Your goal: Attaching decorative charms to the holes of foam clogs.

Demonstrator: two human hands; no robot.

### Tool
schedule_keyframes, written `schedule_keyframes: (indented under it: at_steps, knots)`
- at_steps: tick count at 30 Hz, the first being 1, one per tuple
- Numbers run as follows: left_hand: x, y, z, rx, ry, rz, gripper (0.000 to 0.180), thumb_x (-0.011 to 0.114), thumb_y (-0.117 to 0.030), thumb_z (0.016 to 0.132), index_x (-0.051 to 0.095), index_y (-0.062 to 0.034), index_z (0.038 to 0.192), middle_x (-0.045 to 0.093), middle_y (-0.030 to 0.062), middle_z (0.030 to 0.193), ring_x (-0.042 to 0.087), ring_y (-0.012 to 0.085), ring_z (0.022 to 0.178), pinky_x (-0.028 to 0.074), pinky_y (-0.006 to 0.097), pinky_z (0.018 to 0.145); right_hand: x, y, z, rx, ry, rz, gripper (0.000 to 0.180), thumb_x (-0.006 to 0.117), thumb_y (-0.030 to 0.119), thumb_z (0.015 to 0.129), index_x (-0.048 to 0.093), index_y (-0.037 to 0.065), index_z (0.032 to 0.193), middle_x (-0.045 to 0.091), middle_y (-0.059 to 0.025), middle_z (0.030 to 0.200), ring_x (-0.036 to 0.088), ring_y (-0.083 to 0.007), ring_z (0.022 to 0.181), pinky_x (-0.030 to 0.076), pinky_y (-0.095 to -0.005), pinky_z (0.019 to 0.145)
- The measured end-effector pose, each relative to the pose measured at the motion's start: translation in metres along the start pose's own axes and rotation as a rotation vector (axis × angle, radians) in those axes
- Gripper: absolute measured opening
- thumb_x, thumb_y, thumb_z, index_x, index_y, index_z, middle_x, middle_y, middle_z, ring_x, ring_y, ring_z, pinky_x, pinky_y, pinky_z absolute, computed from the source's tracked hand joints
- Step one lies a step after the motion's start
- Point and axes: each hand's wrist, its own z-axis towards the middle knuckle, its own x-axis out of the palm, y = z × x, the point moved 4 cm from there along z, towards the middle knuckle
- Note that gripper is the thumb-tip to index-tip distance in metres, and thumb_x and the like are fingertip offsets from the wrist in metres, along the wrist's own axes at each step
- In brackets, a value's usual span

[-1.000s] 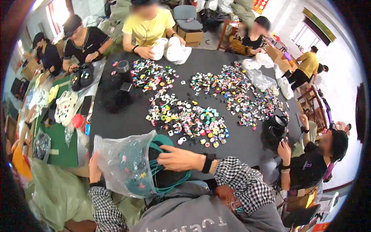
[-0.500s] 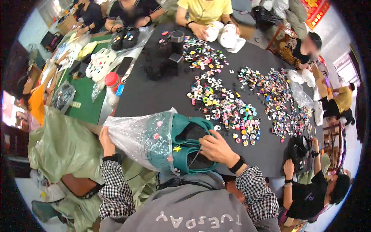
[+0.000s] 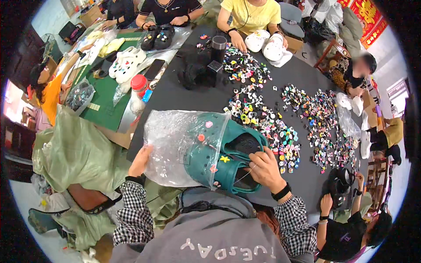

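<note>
On my remote feed, the left hand (image 3: 141, 161) is closed on the left edge of a clear plastic bag (image 3: 164, 144). The right hand (image 3: 266, 170) grips the heel end of the teal clogs (image 3: 227, 171), fingers bent in over the openings; a thin cord (image 3: 249, 170) shows beside the fingertips. The clogs lie side by side, toes inside the bag, heels projecting from its mouth. A yellow star charm (image 3: 224, 159) is fitted to the clogs just outside that mouth; other charms show through the film.

I locate the clogs at the near edge of the dark counter (image 3: 184, 101); I cannot tell whether they touch it. Loose charms (image 3: 247, 105) spread beyond the clogs, with a further heap (image 3: 315, 109) to their right. Beyond the clogs and to their left I read a red-lidded jar (image 3: 139, 90); farther beyond stands a black cylinder (image 3: 218, 49). Left of the clogs is an olive sack (image 3: 79, 153). On the far side, opposite the clogs, a co-worker in yellow (image 3: 252, 17) handles white clogs (image 3: 274, 48)
</note>
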Motion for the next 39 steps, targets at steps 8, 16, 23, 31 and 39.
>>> schedule_keyframes:
  at_steps: [8, 16, 23, 31, 39]
  knots:
    - [-0.011, -0.049, 0.005, 0.197, -0.115, 0.237, 0.032, 0.057, -0.025, 0.094, 0.059, 0.0025, 0.110, 0.061, -0.0003, 0.098, 0.053, 0.0082, 0.088, 0.044, 0.026, 0.080, -0.002, -0.008, -0.019, 0.008, 0.065, 0.023, 0.018, 0.073, 0.020, 0.067, 0.061, 0.009, 0.075, 0.058, -0.0035, 0.104, 0.054, -0.0216, 0.100, 0.039, -0.0485, 0.101]
    - [-0.070, -0.078, -0.005, 0.452, -0.403, 0.111, 0.042, 0.052, -0.024, 0.095, 0.049, 0.0038, 0.127, 0.055, 0.0127, 0.123, 0.054, 0.0200, 0.109, 0.043, 0.031, 0.092, 0.007, -0.009, -0.027, -0.005, 0.103, 0.012, 0.019, 0.073, 0.023, 0.070, 0.062, 0.009, 0.075, 0.058, -0.0038, 0.105, 0.054, -0.0214, 0.101, 0.038, -0.0468, 0.101]
    - [-0.076, -0.074, -0.033, 0.887, -0.640, 1.051, 0.045, 0.045, -0.002, 0.086, 0.043, 0.0034, 0.131, 0.045, 0.0191, 0.133, 0.046, 0.0301, 0.118, 0.039, 0.036, 0.098, 0.049, 0.012, -0.012, 0.166, 0.028, 0.014, 0.019, 0.072, 0.019, 0.066, 0.061, 0.007, 0.074, 0.058, -0.0053, 0.103, 0.052, -0.0224, 0.102, 0.037, -0.0481, 0.097]
    - [-0.057, -0.110, -0.049, 0.645, -0.452, 0.037, 0.020, 0.054, -0.014, 0.091, 0.058, -0.0061, 0.108, 0.059, 0.0020, 0.105, 0.055, 0.0096, 0.093, 0.044, 0.022, 0.076, 0.071, 0.019, -0.025, 0.296, 0.077, 0.090, 0.020, 0.072, 0.024, 0.073, 0.064, 0.007, 0.077, 0.057, -0.0080, 0.103, 0.050, -0.0279, 0.102, 0.035, -0.0524, 0.093]
    - [0.027, -0.201, -0.055, 0.504, -0.134, -0.127, 0.024, 0.059, -0.007, 0.089, 0.058, -0.0027, 0.113, 0.060, 0.0007, 0.103, 0.056, 0.0097, 0.093, 0.045, 0.023, 0.082, 0.077, 0.020, -0.029, 0.316, 0.087, 0.069, 0.022, 0.073, 0.026, 0.071, 0.064, 0.006, 0.076, 0.056, -0.0105, 0.105, 0.050, -0.0289, 0.103, 0.035, -0.0526, 0.094]
